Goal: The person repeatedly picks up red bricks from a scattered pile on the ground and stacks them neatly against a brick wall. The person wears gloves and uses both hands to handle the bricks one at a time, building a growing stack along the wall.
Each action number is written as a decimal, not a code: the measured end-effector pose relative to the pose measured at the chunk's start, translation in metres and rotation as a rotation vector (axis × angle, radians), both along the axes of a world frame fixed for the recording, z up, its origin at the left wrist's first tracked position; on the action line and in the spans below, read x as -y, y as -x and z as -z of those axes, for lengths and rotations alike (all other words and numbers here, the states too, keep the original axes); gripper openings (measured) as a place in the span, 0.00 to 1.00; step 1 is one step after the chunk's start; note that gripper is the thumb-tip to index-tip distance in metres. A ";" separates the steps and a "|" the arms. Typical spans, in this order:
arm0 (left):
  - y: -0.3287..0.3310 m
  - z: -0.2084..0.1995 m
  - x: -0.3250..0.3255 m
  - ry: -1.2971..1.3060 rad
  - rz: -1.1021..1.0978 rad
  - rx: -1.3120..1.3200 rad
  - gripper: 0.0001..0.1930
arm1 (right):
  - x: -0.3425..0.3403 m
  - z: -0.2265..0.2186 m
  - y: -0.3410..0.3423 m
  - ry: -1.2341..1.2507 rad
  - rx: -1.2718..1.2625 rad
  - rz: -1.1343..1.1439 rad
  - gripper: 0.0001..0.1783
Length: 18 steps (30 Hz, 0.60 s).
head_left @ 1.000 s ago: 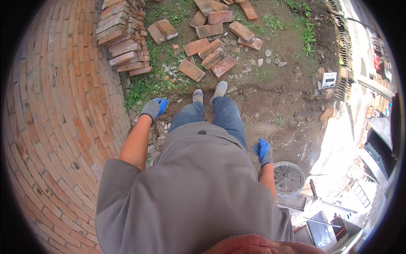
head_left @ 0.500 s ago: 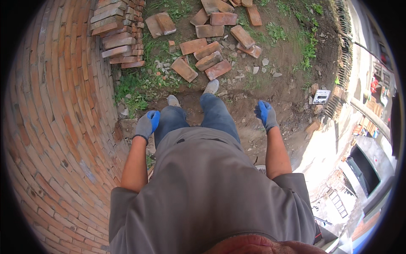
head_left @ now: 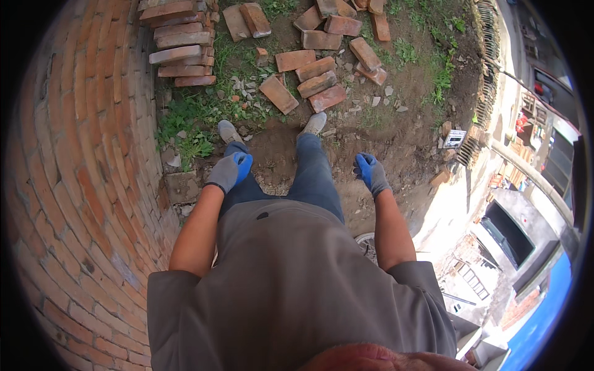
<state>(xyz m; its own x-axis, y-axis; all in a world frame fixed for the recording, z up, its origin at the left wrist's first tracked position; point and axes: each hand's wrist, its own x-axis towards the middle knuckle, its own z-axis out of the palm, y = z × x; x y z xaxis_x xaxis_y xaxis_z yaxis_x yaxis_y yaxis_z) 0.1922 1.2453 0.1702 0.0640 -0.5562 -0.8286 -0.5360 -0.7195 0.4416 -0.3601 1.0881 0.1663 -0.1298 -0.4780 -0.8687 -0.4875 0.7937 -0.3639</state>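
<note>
My left hand (head_left: 231,170), in a grey glove with blue palm and fingers, hangs over my left thigh with its fingers curled in. My right hand (head_left: 370,172), gloved the same way, is held out to the right of my leg above bare soil, its fingers loosely curled. I see nothing in either hand. Beyond my feet lie loose red bricks (head_left: 278,94), some flat and some leaning on each other. At the far left stands a stack of bricks (head_left: 179,54). Both hands are apart from all the bricks.
A tall brick wall (head_left: 93,185) rises close on my left. Weeds (head_left: 185,133) and broken rubble lie at its foot. To the right, a row of stacked tiles (head_left: 487,55) edges the ground, with a small white printed box (head_left: 455,139) near its end. A pole (head_left: 526,167) lies beyond.
My left foot has stepped to the left and forward. Both hands have shifted, the left rightward over the thigh and the right inward. The view has turned slightly, and the bricks appear farther right.
</note>
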 end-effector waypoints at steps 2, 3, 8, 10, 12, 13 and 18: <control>-0.029 0.005 -0.021 0.059 -0.029 -0.012 0.26 | -0.020 0.009 -0.037 0.075 -0.072 -0.118 0.33; -0.040 0.009 -0.027 0.050 -0.049 -0.007 0.26 | -0.023 0.016 -0.055 0.147 -0.139 -0.219 0.36; -0.072 0.040 -0.048 -0.081 -0.001 0.085 0.24 | -0.006 0.051 -0.130 0.203 -0.335 -0.494 0.49; -0.070 0.062 -0.058 -0.062 0.055 0.136 0.23 | 0.019 0.092 -0.157 0.226 -0.289 -0.547 0.50; -0.063 0.089 -0.078 0.029 0.092 0.187 0.22 | 0.041 0.156 -0.183 0.196 -0.258 -0.654 0.52; -0.051 0.106 -0.088 0.077 0.061 0.223 0.22 | 0.058 0.197 -0.194 0.166 -0.265 -0.706 0.52; -0.019 0.181 -0.123 0.118 0.075 0.236 0.23 | 0.103 0.397 -0.232 0.009 -0.165 -0.782 0.56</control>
<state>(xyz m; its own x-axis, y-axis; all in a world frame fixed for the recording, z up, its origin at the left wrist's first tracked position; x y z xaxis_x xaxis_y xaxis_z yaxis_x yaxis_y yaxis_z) 0.2113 1.3678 -0.0104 0.2028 -0.6581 -0.7251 -0.6837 -0.6253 0.3763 -0.1285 0.9849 -0.2312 0.1191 -0.4907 -0.8632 -0.9497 0.1971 -0.2432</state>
